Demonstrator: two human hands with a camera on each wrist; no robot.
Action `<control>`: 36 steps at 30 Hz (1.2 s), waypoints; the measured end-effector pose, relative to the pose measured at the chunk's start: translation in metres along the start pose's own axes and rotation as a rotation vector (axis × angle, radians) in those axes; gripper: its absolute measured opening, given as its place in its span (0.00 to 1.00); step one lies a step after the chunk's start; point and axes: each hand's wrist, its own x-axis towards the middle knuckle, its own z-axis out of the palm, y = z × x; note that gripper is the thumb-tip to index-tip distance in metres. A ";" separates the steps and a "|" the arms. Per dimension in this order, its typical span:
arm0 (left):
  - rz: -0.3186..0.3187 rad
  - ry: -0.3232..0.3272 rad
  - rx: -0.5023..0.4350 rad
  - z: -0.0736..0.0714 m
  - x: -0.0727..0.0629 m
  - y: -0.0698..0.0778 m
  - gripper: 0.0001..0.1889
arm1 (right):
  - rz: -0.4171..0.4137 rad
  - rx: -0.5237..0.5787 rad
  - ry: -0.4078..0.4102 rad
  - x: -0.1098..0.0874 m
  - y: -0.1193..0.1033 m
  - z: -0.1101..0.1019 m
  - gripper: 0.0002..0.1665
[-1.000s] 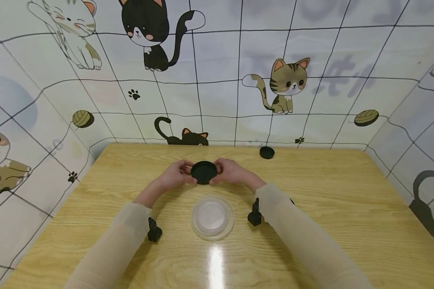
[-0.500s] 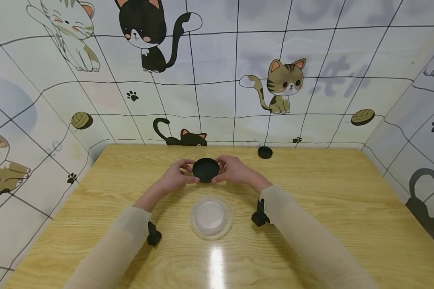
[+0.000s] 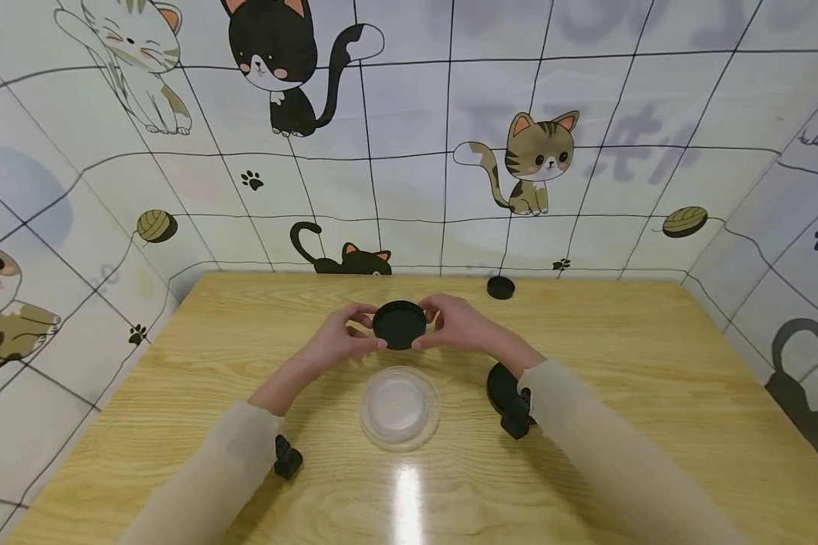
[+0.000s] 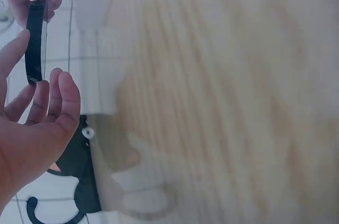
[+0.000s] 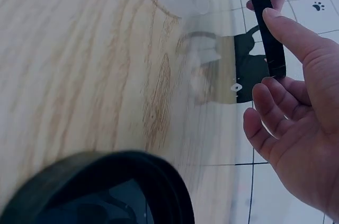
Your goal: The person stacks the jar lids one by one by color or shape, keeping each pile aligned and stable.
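Note:
A round black lid (image 3: 399,325) with a thin raised rim is held up by both hands over the back half of the table, tilted toward the head camera. My left hand (image 3: 344,333) pinches its left edge between thumb and fingers, and my right hand (image 3: 460,325) pinches the right edge. From the wrists the black lid (image 4: 36,41) shows edge-on, a narrow band. Below the hands sits a clear round plastic container (image 3: 398,409). Beside my right wrist, partly hidden by the sleeve and wrist camera, is a larger black round container (image 5: 164,181), seen open-topped in the right wrist view.
A small black disc (image 3: 501,288) lies at the table's back edge, right of the hands. The wooden table (image 3: 620,341) meets a wall cloth (image 3: 409,189) printed with cats and grid lines, which also rises at both sides.
Both hands have shifted a little to the right with the black lid, which now faces the head camera more. The right forearm has moved right, uncovering part of the black round container.

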 end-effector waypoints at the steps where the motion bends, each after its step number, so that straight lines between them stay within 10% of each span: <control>1: 0.005 -0.005 -0.001 0.003 -0.001 0.002 0.36 | -0.005 -0.003 0.006 -0.005 0.000 -0.001 0.46; 20: 0.175 -0.033 0.093 0.070 -0.024 0.040 0.35 | -0.063 0.000 0.170 -0.101 0.010 -0.016 0.39; 36: 0.186 -0.090 0.122 0.101 -0.030 0.050 0.36 | -0.003 -0.001 0.216 -0.145 0.016 -0.016 0.39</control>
